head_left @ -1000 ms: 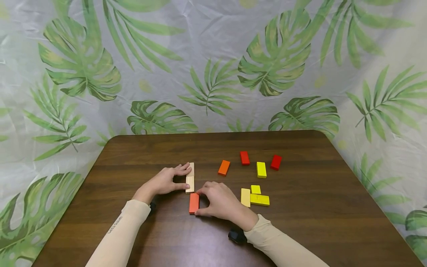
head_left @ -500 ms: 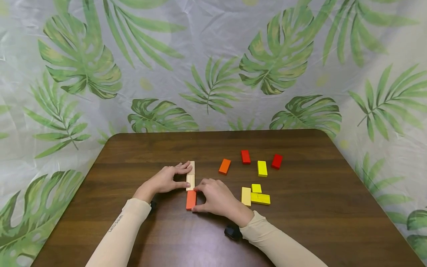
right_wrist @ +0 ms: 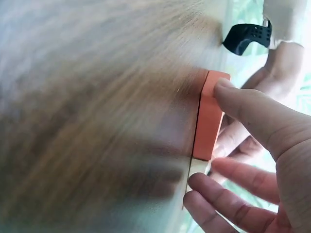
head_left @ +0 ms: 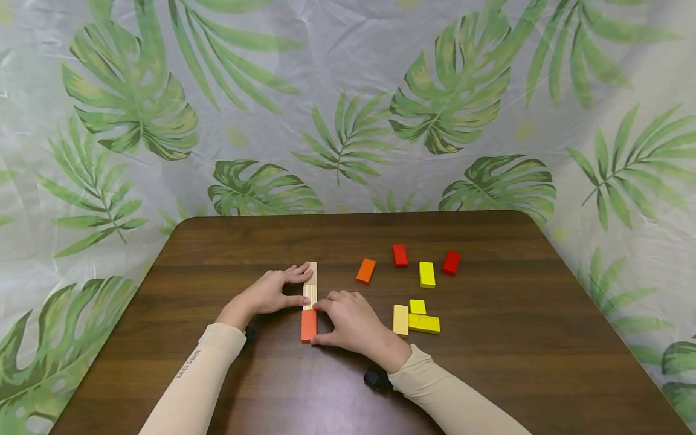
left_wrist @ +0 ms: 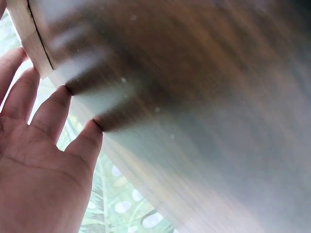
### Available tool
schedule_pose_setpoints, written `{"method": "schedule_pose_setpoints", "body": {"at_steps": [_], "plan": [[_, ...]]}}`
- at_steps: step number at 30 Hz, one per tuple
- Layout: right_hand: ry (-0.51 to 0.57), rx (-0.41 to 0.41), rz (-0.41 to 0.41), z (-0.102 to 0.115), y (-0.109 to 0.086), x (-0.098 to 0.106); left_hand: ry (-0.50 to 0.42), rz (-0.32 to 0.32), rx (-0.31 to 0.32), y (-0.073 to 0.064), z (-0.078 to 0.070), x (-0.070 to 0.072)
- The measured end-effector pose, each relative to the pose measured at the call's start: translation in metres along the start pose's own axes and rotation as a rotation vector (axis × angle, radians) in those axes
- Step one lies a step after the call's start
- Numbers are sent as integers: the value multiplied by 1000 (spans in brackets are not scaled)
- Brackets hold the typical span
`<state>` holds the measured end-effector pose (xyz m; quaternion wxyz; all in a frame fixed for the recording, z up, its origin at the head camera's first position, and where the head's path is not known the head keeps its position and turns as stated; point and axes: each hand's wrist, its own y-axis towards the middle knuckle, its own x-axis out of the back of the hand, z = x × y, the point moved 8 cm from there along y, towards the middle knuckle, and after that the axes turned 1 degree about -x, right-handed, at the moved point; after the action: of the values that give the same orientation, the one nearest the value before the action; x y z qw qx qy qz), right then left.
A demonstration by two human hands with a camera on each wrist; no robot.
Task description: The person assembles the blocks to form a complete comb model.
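Two pale wooden blocks lie end to end in a line, a plain one [head_left: 312, 277] behind a striped one [head_left: 311, 295]. My left hand [head_left: 267, 292] rests against their left side, its fingers spread and fairly straight. In the left wrist view, fingertips reach a pale block [left_wrist: 36, 48]. A coral-red block [head_left: 308, 326] continues the line at the near end, meeting the striped block. My right hand [head_left: 350, 323] holds it between thumb and forefinger at its right side; in the right wrist view the thumb presses the coral-red block [right_wrist: 210, 116] near one end.
Right of the hands, a cream block [head_left: 400, 320] stands beside a small yellow block [head_left: 417, 307] and a long yellow block [head_left: 424, 324]. Farther back lie an orange block [head_left: 366, 270], red blocks [head_left: 400, 255] [head_left: 451, 263] and another yellow block [head_left: 426, 274]. A leaf-patterned cloth [head_left: 348, 109] hangs behind the table.
My right hand has shifted the coral-red block left and straightened it, bringing it into line with the wooden blocks. The left hand has stayed in place.
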<state>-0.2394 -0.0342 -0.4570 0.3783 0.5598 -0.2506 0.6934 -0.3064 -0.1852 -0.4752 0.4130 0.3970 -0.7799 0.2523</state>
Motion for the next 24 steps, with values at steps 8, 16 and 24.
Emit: {"method": "schedule_pose_setpoints", "body": {"at_steps": [8,16,24], "plan": [[-7,34,-16,4,-1,2,1,3,1,0,0,0],[29,46,-24,6,2,1,-3,3,2,0,-2,1],[73,4,11,4,1,1,5,9,3,0,-3,1]]}}
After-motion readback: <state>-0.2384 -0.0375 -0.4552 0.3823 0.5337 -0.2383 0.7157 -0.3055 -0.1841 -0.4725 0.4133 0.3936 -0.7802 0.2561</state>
